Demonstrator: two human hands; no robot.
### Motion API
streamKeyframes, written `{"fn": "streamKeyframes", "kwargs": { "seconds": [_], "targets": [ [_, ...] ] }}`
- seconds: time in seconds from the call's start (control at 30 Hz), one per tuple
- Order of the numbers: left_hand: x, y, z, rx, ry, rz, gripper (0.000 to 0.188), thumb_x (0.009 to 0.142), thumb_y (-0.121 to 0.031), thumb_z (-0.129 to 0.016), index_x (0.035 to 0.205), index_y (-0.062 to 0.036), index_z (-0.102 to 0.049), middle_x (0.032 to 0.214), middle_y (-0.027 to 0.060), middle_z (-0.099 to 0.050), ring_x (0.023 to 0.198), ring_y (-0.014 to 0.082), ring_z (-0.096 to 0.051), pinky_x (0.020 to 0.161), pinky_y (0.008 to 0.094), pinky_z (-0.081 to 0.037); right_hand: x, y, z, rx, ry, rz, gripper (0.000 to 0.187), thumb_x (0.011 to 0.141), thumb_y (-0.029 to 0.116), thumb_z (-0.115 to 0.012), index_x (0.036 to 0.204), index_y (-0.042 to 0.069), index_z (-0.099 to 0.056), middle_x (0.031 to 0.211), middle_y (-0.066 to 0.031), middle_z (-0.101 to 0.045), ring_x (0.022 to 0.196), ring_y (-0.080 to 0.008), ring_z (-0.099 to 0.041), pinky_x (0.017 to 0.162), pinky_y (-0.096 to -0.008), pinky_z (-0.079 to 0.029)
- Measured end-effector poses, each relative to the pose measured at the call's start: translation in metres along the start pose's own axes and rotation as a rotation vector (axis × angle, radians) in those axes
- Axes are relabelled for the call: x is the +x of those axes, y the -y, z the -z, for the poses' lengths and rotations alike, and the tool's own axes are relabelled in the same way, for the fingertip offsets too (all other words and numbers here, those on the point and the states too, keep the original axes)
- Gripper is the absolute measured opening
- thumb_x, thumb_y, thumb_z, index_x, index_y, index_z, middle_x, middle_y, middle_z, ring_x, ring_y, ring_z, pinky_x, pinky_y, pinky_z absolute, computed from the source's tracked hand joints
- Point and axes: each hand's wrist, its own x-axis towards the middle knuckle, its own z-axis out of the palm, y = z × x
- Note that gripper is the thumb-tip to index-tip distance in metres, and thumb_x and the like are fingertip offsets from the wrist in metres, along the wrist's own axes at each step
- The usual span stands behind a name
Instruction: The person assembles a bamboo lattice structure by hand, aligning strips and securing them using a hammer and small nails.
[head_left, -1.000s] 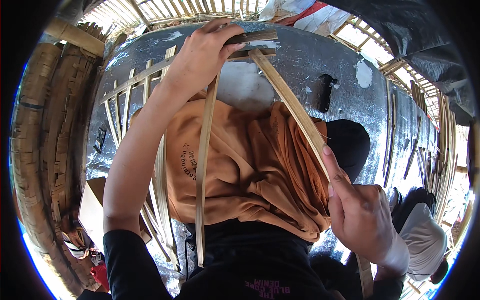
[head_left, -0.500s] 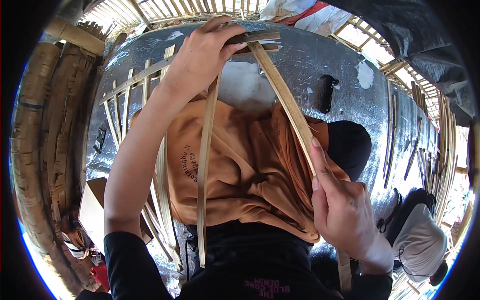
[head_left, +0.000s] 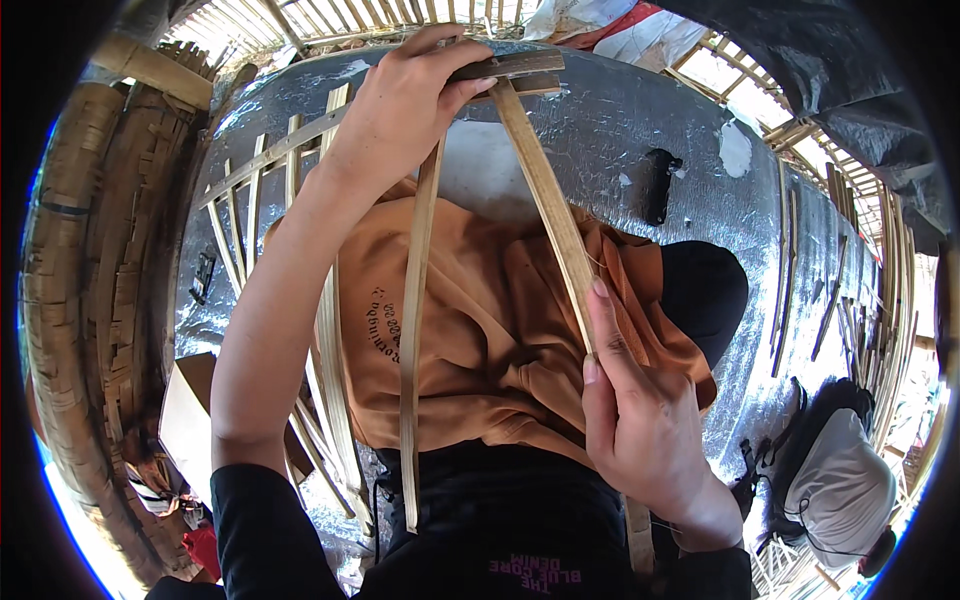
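My left hand [head_left: 420,90] is closed around the paired dark bamboo crosspieces [head_left: 520,68] at the top, its fingers wrapped over them. A flat bamboo slat [head_left: 545,190] slants down from between those crosspieces, its upper end right beside my left fingertips. Lower down, my right hand [head_left: 650,435] grips the same slat with thumb and finger along it; its lower part passes under the palm and shows again below the wrist. Another slat [head_left: 415,330] hangs from the crosspieces near my left hand. Several more slats [head_left: 328,330] are joined to the frame further left, partly behind my left forearm.
An orange cloth [head_left: 480,340] covers my lap. Under me lies a silvery foil mat [head_left: 600,110] with a small black object [head_left: 660,185] on it. Thick bamboo poles [head_left: 60,300] line the left side. Thin sticks [head_left: 785,270] and a pale bag [head_left: 840,480] lie at right.
My right hand has moved left with the lower part of the slat, which now stands steeper. My left hand holds almost the same place at the crosspieces.
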Motion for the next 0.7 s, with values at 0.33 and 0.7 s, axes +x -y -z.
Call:
{"fn": "streamKeyframes", "kwargs": {
  "seconds": [0.33, 0.7],
  "targets": [
    [-0.0013, 0.0014, -0.0018, -0.005, 0.012, 0.012, 0.028, 0.091, -0.015, -0.072, 0.115, -0.0022, -0.069, 0.129, 0.0179, -0.065, 0.109, 0.0409, -0.065, 0.093, 0.044, -0.054, -0.0032, -0.0033, -0.0062, 0.044, -0.047, -0.005, 0.062, 0.094, 0.005, -0.058, 0.151, -0.005, -0.038, 0.072, -0.0161, -0.067, 0.051, -0.0261, -0.063, 0.054, -0.0379, -0.053],
    [-0.0028, 0.0036, -0.0048, -0.011, -0.02, 0.023, 0.026, 0.091, -0.014, -0.072, 0.114, -0.003, -0.07, 0.127, 0.0167, -0.066, 0.107, 0.0397, -0.067, 0.092, 0.0435, -0.055, -0.0037, -0.0018, -0.008, 0.072, -0.045, -0.03, 0.061, 0.093, 0.005, -0.058, 0.151, -0.004, -0.04, 0.069, -0.0155, -0.066, 0.053, -0.027, -0.065, 0.054, -0.0382, -0.053]
  ]
}}
